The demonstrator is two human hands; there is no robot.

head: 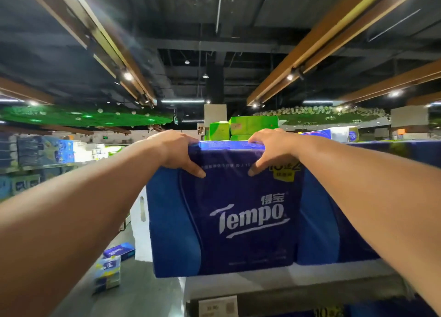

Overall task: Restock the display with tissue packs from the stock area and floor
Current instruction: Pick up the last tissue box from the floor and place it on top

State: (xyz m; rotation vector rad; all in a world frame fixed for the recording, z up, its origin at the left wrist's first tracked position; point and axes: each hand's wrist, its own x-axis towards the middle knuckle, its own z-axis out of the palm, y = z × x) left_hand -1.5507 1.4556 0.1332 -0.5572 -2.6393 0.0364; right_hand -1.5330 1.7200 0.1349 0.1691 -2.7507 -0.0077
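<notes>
Dark open ceiling (214, 30) overhead, crossed by long wooden beams (310, 51) carrying small spotlights (128, 76). Green leafy canopy decoration (78, 118) hanging at left, another with pale flowers (319, 113) at right. White pillar (215, 115) far behind. Grey floor (140, 290) below left.

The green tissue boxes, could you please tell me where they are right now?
In the head view, the green tissue boxes sit centre, behind the blue Tempo pack, between both hands.
</notes>
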